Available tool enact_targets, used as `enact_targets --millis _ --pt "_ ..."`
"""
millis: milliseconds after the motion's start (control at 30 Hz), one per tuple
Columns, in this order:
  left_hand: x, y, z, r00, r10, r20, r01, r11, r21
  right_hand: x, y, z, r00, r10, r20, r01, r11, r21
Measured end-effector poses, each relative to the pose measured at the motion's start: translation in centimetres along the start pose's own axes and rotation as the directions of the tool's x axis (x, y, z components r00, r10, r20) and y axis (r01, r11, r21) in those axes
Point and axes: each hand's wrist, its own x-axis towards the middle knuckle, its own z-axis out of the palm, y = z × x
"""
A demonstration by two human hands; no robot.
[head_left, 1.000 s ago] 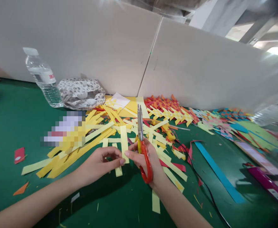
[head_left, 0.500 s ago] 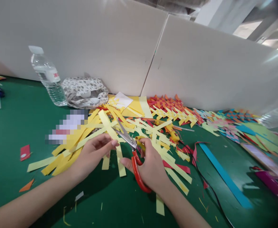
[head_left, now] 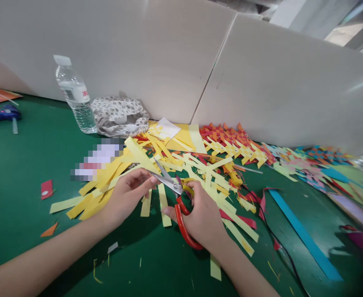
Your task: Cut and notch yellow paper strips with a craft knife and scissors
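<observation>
My left hand [head_left: 131,192] is closed, with thumb and fingertips pinching the near end of a pale yellow paper strip [head_left: 137,151]. The strip slants away over the loose pile. My right hand [head_left: 201,212] grips a pair of scissors [head_left: 172,184] with red and yellow handles. Their metal blades are parted and point away to the left. The lower blade reaches the strip beside my left fingertips; whether it touches the paper is hard to tell. Beneath both hands lies a tangle of pale yellow strips [head_left: 212,175]. Deeper yellow strips [head_left: 107,192] fan out beyond my left forearm.
A water bottle [head_left: 77,101] and a patterned cloth bundle [head_left: 121,115] stand by the grey partition [head_left: 156,62]. Woven paper fish shapes [head_left: 237,148] line its base. A yellow glue gun [head_left: 235,177] trails a black cable [head_left: 282,247] near a blue strip [head_left: 303,233]. Another, blue glue gun [head_left: 4,114] lies left.
The view has swung left, so the scene sits farther right. The scissors' lower blade is closer to my left fingertips, and the pinched strip slants more sideways.
</observation>
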Motion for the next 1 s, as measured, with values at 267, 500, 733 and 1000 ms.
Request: enact_targets --millis 267,500,733,1000 --pt "-0.03 -0.45 -0.04 1.0 0.008 -0.011 -0.008 1.0 -0.007 -0.13 0.19 0.24 0.999 -0.043 -0.031 0.043 0.999 0.017" --pt "-0.16 -0.27 0.05 1.0 0.017 -0.02 -0.018 1.0 -0.015 -0.07 -0.1 0.03 1.0 -0.025 -0.015 0.026 0.999 0.02" --pt "-0.28 -0.03 0.11 1.0 -0.006 -0.002 0.006 1.0 -0.006 -0.08 0.06 0.2 0.999 -0.041 -0.022 0.041 0.999 0.015" --pt "-0.27 -0.65 -0.17 1.0 0.004 -0.007 -0.004 1.0 -0.024 -0.2 -0.38 -0.16 0.999 -0.036 -0.015 0.036 0.999 -0.016"
